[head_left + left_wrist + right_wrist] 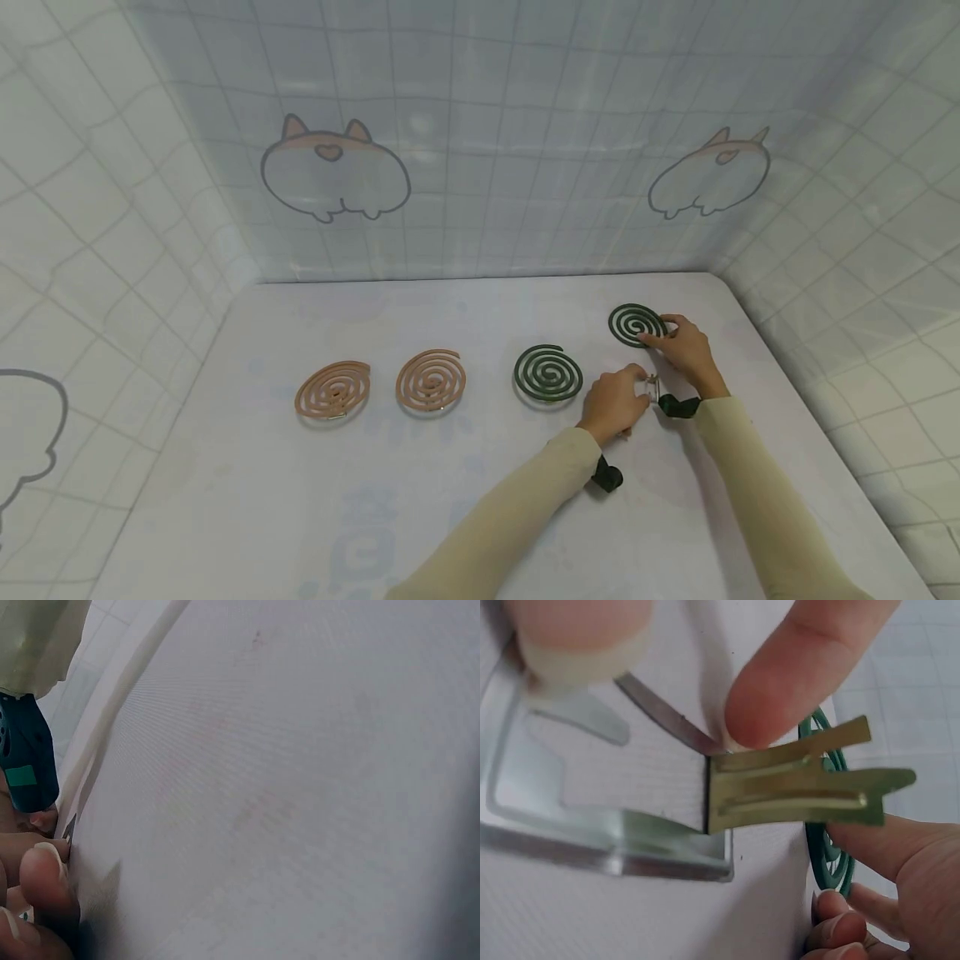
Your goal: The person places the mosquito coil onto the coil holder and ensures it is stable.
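Observation:
Near the right end of the table, the left hand [615, 402] pinches a small metal mosquito coil stand [653, 388]. Close up in the right wrist view, its silver frame and upright gold-coloured prongs [787, 787] show, with a fingertip [769, 705] against the prongs' base. Behind the stand, the right hand [686, 352] holds a dark green mosquito coil [636, 323] by its edge, thumb reaching over the spiral. In the left wrist view, only curled fingertips [49, 877] show at the lower left; the stand is hidden there.
Left of the hands, another green coil [548, 372] sits raised on the table. Two brown coils, one [431, 380] nearer the middle and one [333, 390] farther left, rest on metal stands. A tiled-pattern wall [487, 183] bounds the white table [300, 500].

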`<state>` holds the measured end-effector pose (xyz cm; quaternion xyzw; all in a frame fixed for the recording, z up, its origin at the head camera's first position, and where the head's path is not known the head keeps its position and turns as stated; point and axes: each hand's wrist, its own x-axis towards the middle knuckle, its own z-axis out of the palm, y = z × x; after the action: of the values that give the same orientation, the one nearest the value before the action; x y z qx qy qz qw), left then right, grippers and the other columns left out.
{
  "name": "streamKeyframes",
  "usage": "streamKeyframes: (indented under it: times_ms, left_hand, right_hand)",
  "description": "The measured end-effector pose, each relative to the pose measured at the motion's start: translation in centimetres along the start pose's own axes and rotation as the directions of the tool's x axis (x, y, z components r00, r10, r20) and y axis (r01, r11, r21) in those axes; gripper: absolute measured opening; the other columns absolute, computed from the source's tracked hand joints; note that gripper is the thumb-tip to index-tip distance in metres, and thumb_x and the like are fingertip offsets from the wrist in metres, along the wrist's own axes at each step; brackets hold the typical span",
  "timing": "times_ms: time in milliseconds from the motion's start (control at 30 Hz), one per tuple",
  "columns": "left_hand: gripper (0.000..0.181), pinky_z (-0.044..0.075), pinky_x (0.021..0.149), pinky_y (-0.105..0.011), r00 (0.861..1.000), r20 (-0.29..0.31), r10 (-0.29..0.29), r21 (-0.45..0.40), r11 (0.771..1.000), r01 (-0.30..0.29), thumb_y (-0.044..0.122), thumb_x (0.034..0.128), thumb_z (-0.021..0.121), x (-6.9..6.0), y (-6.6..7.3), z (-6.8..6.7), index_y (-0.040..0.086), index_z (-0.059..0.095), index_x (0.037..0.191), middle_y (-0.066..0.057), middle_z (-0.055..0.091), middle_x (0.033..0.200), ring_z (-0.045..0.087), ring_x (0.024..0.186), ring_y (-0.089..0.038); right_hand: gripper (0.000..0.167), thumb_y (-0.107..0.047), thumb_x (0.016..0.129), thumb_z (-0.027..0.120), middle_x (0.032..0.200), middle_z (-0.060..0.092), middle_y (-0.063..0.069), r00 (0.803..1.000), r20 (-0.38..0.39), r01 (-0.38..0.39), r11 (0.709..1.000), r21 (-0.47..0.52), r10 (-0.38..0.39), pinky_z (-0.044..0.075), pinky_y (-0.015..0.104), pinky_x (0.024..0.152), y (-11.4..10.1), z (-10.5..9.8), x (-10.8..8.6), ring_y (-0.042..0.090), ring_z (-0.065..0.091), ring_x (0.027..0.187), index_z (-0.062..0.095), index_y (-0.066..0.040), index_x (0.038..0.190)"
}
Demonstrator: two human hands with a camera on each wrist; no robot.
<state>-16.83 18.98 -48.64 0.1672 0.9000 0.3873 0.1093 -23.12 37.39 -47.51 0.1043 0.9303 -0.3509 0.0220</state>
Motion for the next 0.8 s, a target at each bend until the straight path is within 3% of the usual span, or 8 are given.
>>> streamKeyframes:
  times_ms: [167, 300, 467, 800]
  left_hand:
    - [0.034, 0.042, 0.039, -0.019, 1.0, -0.006, 0.008, -0.015, 1.0, -0.009, 0.026, 0.0984, 0.072, 0.21, -0.06, 0.15, 0.027, 0.065, 0.131, 0.01, 0.05, 0.041, 0.048, 0.026, -0.006]
    - [0.039, 0.043, 0.039, -0.018, 1.0, 0.013, 0.019, -0.025, 1.0, -0.019, 0.025, 0.0989, 0.072, 0.41, -0.04, -0.03, 0.028, 0.064, 0.137, 0.01, 0.051, 0.041, 0.049, 0.027, -0.006]
    - [0.039, 0.044, 0.04, -0.018, 0.999, 0.034, 0.018, -0.029, 0.999, -0.017, 0.025, 0.0992, 0.071, 0.39, -0.03, -0.13, 0.029, 0.065, 0.138, 0.008, 0.052, 0.04, 0.05, 0.028, -0.006]
    - [0.036, 0.043, 0.038, -0.019, 1.0, 0.03, -0.006, -0.03, 1.0, 0.007, 0.028, 0.0978, 0.074, 0.41, -0.18, 0.01, 0.026, 0.063, 0.132, 0.008, 0.053, 0.045, 0.051, 0.029, -0.006]
  right_hand:
    - [0.083, -0.04, 0.095, 0.075, 0.102, 0.057, 0.018, 0.999, -0.004, -0.037, 0.997, 0.061, 0.037, 0.047, 0.031, 0.061, 0.08, -0.07, -0.14, 0.02, 0.052, 0.071, 0.034, 0.002, 0.154]
    - [0.09, -0.041, 0.095, 0.074, 0.101, 0.058, 0.018, 1.0, 0.011, -0.02, 0.999, 0.027, 0.02, 0.046, 0.032, 0.061, -0.03, -0.23, -0.05, 0.02, 0.052, 0.07, 0.028, 0.005, 0.157]
    - [0.088, -0.045, 0.096, 0.072, 0.113, 0.06, 0.025, 0.999, 0.035, -0.012, 1.0, -0.011, 0.012, 0.046, 0.032, 0.062, -0.09, -0.21, 0.06, 0.02, 0.054, 0.073, 0.033, 0.006, 0.155]
    - [0.095, -0.04, 0.091, 0.079, 0.111, 0.05, 0.019, 0.997, 0.024, -0.078, 0.989, 0.126, 0.075, 0.045, 0.033, 0.068, -0.27, -0.09, -0.14, 0.024, 0.05, 0.081, 0.021, -0.001, 0.155]
